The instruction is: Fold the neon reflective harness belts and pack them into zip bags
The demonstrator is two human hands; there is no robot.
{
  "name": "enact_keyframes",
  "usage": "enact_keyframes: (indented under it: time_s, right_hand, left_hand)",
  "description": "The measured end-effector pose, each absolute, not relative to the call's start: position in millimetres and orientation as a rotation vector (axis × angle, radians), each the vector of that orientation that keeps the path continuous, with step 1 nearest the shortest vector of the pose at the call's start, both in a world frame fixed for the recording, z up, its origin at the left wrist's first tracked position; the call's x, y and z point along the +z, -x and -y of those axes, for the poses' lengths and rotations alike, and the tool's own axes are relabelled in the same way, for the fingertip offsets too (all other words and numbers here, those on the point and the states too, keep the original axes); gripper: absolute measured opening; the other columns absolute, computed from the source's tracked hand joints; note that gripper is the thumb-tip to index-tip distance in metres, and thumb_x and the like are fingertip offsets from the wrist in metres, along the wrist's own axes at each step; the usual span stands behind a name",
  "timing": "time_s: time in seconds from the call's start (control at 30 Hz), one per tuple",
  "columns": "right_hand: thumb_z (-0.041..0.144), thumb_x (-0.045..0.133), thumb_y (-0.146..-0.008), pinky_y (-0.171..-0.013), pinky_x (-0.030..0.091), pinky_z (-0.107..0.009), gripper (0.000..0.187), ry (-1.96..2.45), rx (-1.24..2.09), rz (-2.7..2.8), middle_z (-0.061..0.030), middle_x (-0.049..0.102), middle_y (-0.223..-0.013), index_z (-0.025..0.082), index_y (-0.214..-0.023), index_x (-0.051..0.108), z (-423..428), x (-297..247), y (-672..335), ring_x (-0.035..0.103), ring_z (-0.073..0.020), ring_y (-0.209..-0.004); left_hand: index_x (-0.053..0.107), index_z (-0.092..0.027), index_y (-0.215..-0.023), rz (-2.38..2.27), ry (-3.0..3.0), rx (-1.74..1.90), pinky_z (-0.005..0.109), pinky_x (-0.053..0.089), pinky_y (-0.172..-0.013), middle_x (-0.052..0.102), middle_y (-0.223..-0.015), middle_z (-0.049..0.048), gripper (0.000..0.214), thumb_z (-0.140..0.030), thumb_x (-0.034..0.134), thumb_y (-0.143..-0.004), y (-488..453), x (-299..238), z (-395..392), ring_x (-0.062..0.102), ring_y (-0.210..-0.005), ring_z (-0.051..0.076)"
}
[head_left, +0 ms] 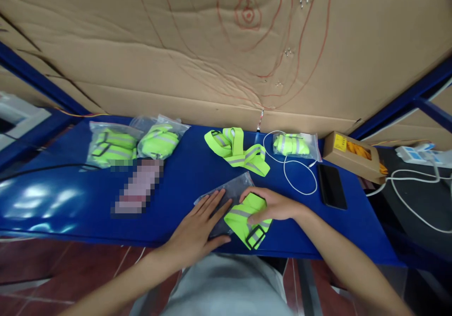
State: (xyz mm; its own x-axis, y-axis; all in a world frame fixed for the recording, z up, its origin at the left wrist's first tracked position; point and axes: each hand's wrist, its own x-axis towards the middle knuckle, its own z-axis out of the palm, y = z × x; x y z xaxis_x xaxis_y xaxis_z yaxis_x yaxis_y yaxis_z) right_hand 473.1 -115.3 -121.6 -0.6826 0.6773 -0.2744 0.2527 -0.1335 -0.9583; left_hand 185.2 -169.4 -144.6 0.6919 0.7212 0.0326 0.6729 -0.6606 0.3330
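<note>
At the near edge of the blue tabletop (pixel 176 198), the left hand (pixel 196 227) lies flat, fingers spread, on a clear plastic bag (pixel 239 184). Just to its right, the right hand (pixel 277 204) grips a folded yellow-green strap (pixel 245 214) between thumb and fingers, its black buckle (pixel 255 237) facing near. A loose strap (pixel 238 156) lies beyond them; a phone (pixel 332 186) rests farther right, near a cardboard box (pixel 353 158).
</note>
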Motion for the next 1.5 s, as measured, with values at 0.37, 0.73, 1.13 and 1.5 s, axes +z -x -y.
enact_keyframes:
  time_s: [0.37,0.73,1.13,1.5]
  right_hand:
    - [0.033,0.093,-0.065,-0.086,0.060,-0.033,0.061,1.014,1.532,0.744,-0.0008,0.077,-0.111,0.027,-0.121,0.069,100.9,-115.0,-504.2,0.074,-0.0215,-0.095]
    - [0.033,0.094,-0.062,-0.080,0.057,-0.034,0.065,1.213,1.321,0.707,-0.0004,0.078,-0.104,0.026,-0.121,0.068,94.9,-121.9,-506.0,0.073,-0.0232,-0.089]
    - [0.036,0.085,-0.073,-0.082,0.045,-0.031,0.042,1.563,1.218,1.781,0.0025,0.070,-0.101,0.026,-0.111,0.070,100.8,-102.6,-522.2,0.062,-0.0200,-0.090]
    - [0.035,0.083,-0.076,-0.091,0.048,-0.035,0.041,1.581,1.246,1.947,0.0004,0.073,-0.112,0.026,-0.114,0.071,106.2,-86.5,-533.8,0.066,-0.0245,-0.105]
  left_hand:
    - [0.008,-0.027,-0.170,-1.182,-2.476,0.082,0.076,0.016,-0.125,0.014,-0.175,0.0205,0.106,-0.070,0.063,-0.090,-215.3,-107.6,152.8,0.012,-0.163,0.043]
    - [0.023,-0.025,-0.163,-1.258,-2.743,0.560,0.062,0.038,-0.122,0.051,-0.156,0.0183,0.091,-0.051,0.072,-0.092,-263.4,-131.3,112.9,0.051,-0.145,0.036]
    - [0.019,-0.021,-0.164,-1.124,-2.692,0.467,0.060,0.037,-0.117,0.060,-0.141,0.0167,0.102,-0.053,0.077,-0.087,-262.4,-145.3,112.7,0.058,-0.132,0.036]
    - [0.017,-0.018,-0.163,-0.977,-2.670,0.377,0.062,0.032,-0.120,0.055,-0.147,0.0200,0.109,-0.070,0.072,-0.085,-265.7,-142.5,115.8,0.052,-0.138,0.037]
